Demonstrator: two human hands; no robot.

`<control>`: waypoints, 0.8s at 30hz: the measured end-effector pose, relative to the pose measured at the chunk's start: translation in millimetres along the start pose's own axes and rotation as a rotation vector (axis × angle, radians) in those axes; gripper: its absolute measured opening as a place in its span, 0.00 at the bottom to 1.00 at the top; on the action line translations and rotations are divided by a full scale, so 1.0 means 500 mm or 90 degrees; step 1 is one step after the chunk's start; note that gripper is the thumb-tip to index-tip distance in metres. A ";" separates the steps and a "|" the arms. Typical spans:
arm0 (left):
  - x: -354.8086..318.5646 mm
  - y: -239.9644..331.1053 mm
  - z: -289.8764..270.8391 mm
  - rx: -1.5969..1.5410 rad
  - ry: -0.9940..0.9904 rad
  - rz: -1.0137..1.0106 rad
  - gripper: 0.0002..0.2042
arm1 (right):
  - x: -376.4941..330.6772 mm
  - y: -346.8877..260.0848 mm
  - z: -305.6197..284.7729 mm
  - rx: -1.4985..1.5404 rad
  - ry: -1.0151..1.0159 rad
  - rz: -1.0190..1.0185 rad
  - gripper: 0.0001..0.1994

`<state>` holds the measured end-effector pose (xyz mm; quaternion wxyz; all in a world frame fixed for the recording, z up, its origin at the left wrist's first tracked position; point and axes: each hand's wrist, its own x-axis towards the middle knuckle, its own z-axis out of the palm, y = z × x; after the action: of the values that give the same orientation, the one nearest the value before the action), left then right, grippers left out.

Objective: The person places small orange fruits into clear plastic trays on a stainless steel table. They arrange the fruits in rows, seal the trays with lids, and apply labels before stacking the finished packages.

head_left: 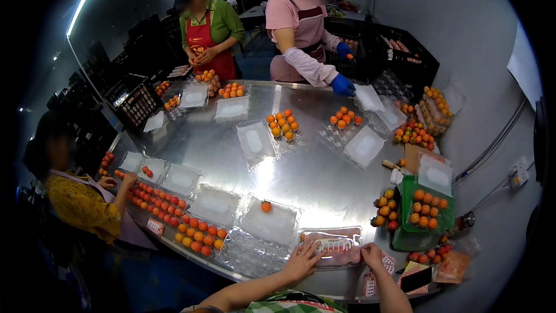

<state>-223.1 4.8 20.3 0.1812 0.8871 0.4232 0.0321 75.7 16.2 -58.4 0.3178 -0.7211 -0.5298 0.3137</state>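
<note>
Seemingly closed pack [340, 255] under fingers [309, 250]

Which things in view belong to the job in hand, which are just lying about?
In the job, apparently:
clear labelled pack, with the left hand on it and the right hand at its edge
clear moulded tray beside it
orange fruit
red-and-white sheets, probably

Just lying about, likely:
dark phone-like slab
orange packet
</note>
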 end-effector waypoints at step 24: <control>0.035 0.002 0.082 -0.031 0.046 -0.081 0.32 | -0.081 -0.006 0.060 0.815 -0.152 0.473 0.11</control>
<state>-202.6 5.4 -19.1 0.1890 0.8520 0.4841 0.0629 40.7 -18.5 -69.3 0.4889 -0.4875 0.0037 0.7234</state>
